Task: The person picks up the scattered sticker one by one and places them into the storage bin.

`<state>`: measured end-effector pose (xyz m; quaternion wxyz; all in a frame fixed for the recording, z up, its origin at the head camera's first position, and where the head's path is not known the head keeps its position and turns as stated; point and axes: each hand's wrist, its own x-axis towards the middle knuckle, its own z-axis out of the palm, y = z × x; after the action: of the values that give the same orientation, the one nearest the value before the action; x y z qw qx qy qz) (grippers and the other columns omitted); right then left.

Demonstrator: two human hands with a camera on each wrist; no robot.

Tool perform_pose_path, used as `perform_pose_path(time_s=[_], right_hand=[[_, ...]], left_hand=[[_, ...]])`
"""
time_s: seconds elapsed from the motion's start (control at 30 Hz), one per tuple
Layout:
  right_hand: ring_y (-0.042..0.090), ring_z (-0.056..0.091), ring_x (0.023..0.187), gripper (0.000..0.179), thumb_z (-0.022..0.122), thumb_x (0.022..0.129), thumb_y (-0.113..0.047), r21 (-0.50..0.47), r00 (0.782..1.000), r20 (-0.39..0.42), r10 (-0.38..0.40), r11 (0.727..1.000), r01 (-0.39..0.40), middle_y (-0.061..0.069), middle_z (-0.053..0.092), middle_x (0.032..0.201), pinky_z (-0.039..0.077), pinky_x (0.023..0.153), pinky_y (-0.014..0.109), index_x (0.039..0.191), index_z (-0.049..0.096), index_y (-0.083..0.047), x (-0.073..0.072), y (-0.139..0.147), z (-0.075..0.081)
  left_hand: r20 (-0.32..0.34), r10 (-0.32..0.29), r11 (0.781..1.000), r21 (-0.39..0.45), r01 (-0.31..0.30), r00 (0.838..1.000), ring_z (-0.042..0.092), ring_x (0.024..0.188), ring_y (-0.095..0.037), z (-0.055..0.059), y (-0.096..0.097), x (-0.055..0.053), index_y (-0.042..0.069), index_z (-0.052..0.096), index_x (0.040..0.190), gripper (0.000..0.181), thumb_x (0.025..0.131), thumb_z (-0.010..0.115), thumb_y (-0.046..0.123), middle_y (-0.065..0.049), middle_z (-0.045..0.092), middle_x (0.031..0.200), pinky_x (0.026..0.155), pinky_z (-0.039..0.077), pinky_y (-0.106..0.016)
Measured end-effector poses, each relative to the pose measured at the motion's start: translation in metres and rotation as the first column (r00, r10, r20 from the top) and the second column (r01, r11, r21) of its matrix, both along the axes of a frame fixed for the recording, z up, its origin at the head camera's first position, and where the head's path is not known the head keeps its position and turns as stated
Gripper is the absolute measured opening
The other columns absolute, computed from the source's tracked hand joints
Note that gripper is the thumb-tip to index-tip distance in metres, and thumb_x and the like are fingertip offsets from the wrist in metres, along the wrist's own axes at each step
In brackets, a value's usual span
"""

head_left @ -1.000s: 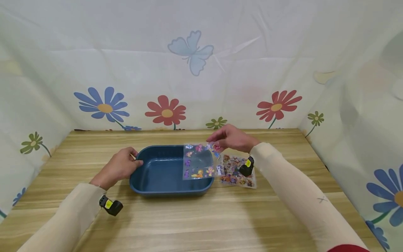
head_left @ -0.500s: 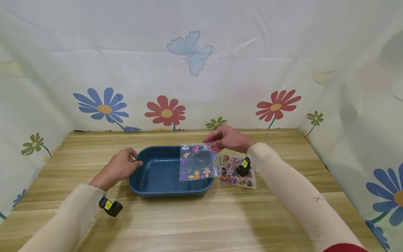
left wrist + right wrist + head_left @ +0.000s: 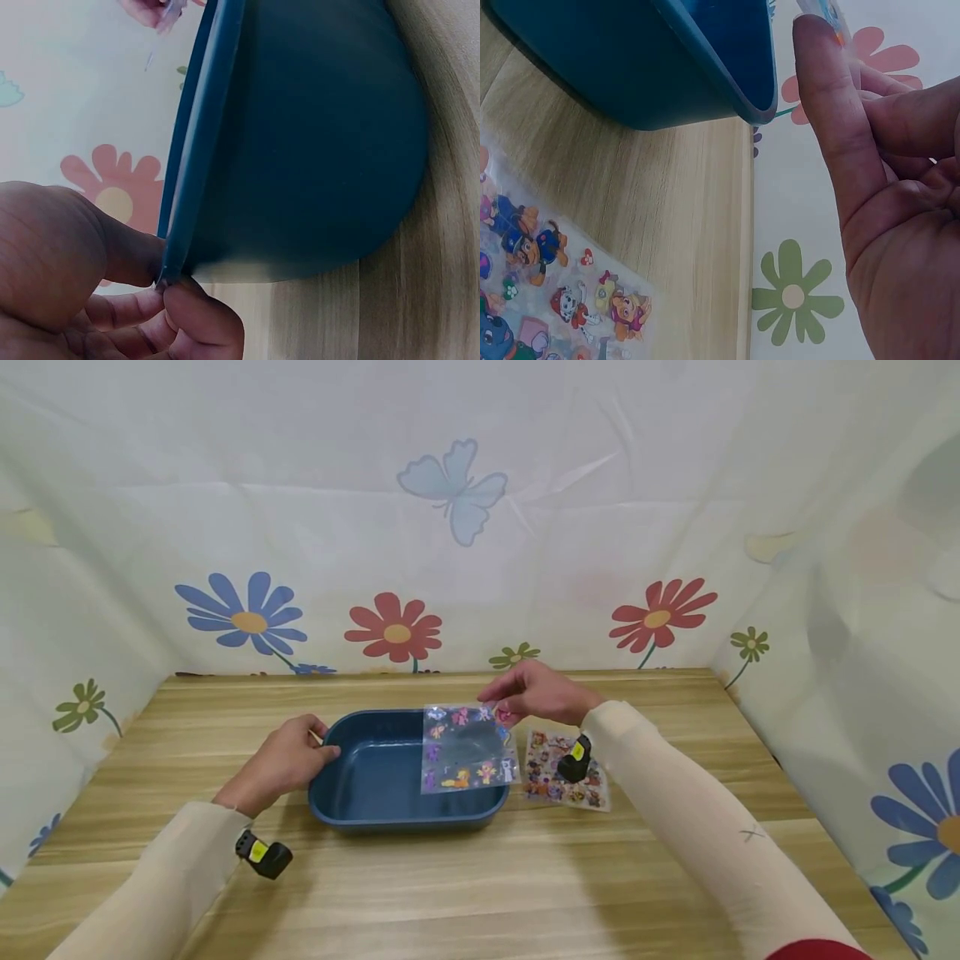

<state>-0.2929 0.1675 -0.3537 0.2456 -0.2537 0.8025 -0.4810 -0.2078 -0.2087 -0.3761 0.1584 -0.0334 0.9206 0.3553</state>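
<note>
at the left end of the blue tub, the left hand pinches the rim, thumb over the top edge and a bent forefinger tucked beneath it, as the left wrist view shows. that grip looks meant to steady the tub, and holding it by the very end leaves the open middle free of fingers. the tub sits upright on the wooden table.

the right hand pinches a clear sticker sheet by its far right corner, thumb against fingers. taking only a corner probably lets the rest spread out without bending, and it hangs over the right half of the tub (the blue shows straight through its bare middle). whether its lower edge touches the rim, i cannot tell. the right wrist view catches just a sliver of it at the fingertips.

a second sticker sheet, crowded with small cartoon figures, lies flat on the table just right of the tub, under the right wrist and partly hidden by the black wrist camera. being so close to the tub, it seems within easy reach of the right hand. behind everything hangs a flowered cloth.
</note>
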Motion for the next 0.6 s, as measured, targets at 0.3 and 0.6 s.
perform_pose_path(time_s=[0.3,0.6], right_hand=[[0.015,0.073,0.089,0.034,0.060,0.099,0.006,0.004,1.000,0.020,0.004,1.000,-0.004,0.020,0.073,0.124,0.063,0.082,0.033,0.132,0.065,0.008,0.000,-0.007,0.000],[0.019,0.074,0.093,0.032,0.060,0.100,0.003,0.025,1.000,-0.003,-0.003,1.000,0.003,0.015,0.073,0.127,0.063,0.082,0.035,0.131,0.069,0.001,0.002,-0.015,0.003]], left_hand=[[-0.005,-0.004,1.000,-0.003,0.004,1.000,0.064,0.079,-0.023,-0.001,0.000,0.000,-0.008,0.047,0.130,0.036,0.105,0.058,0.016,-0.021,0.061,0.101,0.066,0.060,-0.030],[0.001,0.004,1.000,-0.014,-0.004,1.000,0.064,0.080,-0.023,-0.002,-0.001,-0.002,-0.008,0.047,0.130,0.036,0.106,0.058,0.016,-0.021,0.059,0.103,0.065,0.061,-0.030]])
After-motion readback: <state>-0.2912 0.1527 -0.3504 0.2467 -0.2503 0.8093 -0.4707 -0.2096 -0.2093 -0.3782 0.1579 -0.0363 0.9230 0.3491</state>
